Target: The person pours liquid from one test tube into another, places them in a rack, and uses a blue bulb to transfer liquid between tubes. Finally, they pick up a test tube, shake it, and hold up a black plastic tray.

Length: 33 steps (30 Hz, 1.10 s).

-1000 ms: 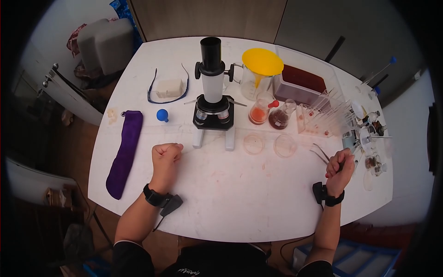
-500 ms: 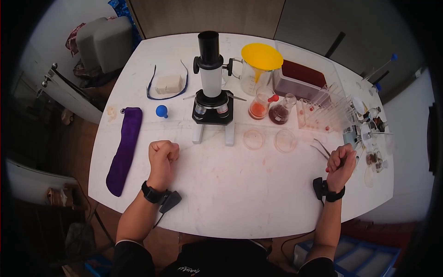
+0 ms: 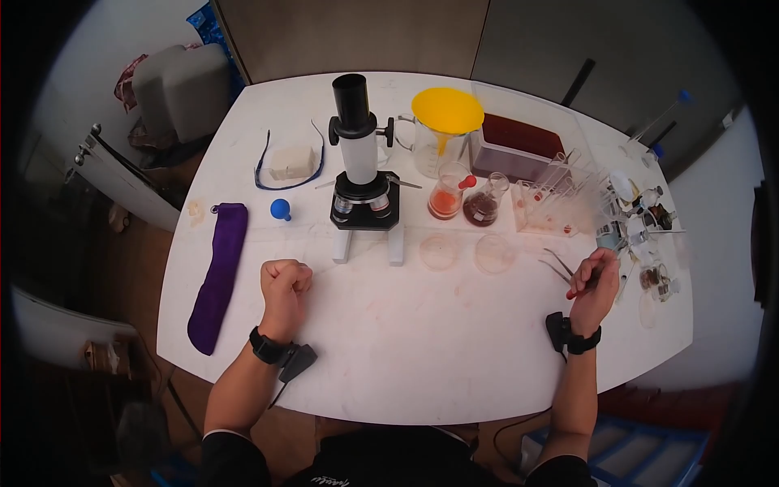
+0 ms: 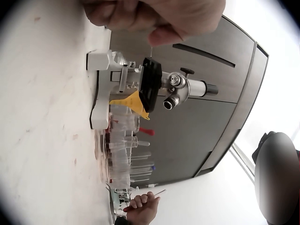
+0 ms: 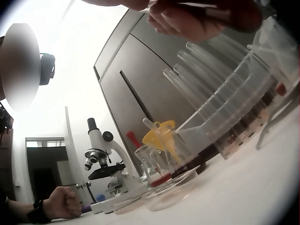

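My left hand [image 3: 284, 299] is a fist on the white table, left of and in front of the microscope [image 3: 363, 183]; in the left wrist view its curled fingers [image 4: 124, 14] show nothing clearly held. At the right side, my right hand [image 3: 594, 290] curls round a thin dropper. The dropper's dark red bulb [image 5: 243, 18] shows at the edge of the right wrist view, and its thin tube [image 4: 160, 192] pokes out in the left wrist view. Metal tweezers [image 3: 557, 265] lie just left of the right hand.
Two petri dishes [image 3: 493, 254], flasks with red liquid [image 3: 444, 203], a beaker with a yellow funnel [image 3: 448, 110] and a test tube rack [image 3: 540, 217] stand behind. Left are a purple pouch [image 3: 217, 280], blue bulb [image 3: 280, 209] and glasses [image 3: 260, 174]. Glassware clutters the right edge.
The head view has shifted, so the table objects appear slightly lower and further left. Both hands keep nearly the same pose and place on the table.
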Motion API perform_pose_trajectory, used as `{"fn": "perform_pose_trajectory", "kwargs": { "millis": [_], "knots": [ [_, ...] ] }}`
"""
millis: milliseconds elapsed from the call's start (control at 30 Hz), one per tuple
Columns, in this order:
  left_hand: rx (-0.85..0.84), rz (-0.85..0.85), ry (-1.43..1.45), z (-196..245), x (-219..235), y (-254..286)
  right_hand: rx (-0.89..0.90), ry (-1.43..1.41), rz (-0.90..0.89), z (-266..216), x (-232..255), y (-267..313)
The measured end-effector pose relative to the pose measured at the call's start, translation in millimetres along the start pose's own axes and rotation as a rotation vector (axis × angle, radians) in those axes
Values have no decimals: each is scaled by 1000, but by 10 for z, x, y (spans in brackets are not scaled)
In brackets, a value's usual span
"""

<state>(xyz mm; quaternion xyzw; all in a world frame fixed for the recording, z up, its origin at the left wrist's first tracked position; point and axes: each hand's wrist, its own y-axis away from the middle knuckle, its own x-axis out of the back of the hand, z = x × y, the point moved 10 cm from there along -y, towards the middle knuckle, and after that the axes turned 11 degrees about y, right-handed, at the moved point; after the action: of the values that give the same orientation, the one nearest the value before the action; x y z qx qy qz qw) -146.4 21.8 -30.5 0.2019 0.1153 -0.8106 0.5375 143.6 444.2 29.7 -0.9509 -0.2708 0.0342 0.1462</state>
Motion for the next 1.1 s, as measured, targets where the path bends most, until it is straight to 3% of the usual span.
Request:
{"fn": "perform_pose_trajectory", "kwargs": {
  "millis": [367,767,1100],
  "knots": [
    [-29,0,29,15,-18,0,33,78,-21,-117,-85,15],
    [-47,0,-25,13,-55,33,132,27,-159,-144,-259,51],
    [-81,-61,-6,82,-289,136,140,44,-177,-253,-289,84]
  ]
}}
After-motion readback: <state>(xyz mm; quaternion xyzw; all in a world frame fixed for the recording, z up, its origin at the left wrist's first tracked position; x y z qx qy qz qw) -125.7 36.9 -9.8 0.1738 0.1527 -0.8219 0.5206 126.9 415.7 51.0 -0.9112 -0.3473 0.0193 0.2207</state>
